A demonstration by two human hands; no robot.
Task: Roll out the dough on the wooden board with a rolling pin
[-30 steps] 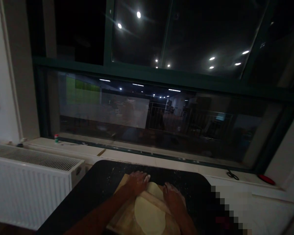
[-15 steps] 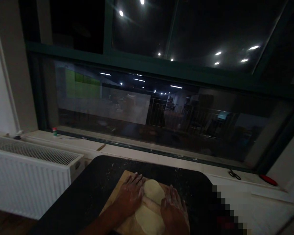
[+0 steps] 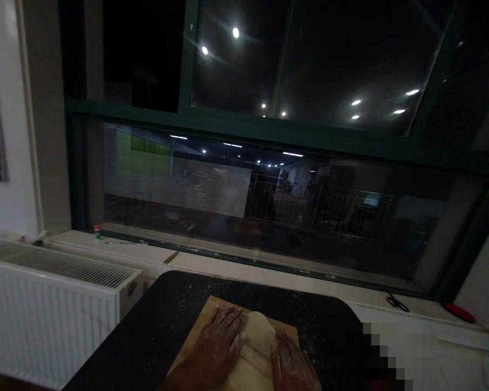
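A thin, pale sheet of dough (image 3: 260, 329) lies on a wooden board (image 3: 207, 316). Across it runs a light rolling pin (image 3: 256, 358), whose ends are covered by my hands. My left hand (image 3: 220, 341) rests flat over the left end with fingers stretched forward, floury at the tips. At the other end, my right hand (image 3: 291, 363) presses down with its floury fingers extended. Dough shows both beyond the pin and on my side of it. The lower part of the board runs out of the picture.
A dark table (image 3: 175, 309) dusted with flour carries the board. Behind it is a windowsill (image 3: 244, 266) with scissors (image 3: 397, 303), a red-and-black object (image 3: 458, 312) and a small red-and-green container (image 3: 98, 232). A white radiator (image 3: 52, 315) stands at the left.
The view has tilted up slightly, so the table sits lower in the picture. Both hands stay on the rolling pin, and less of the near dough shows.
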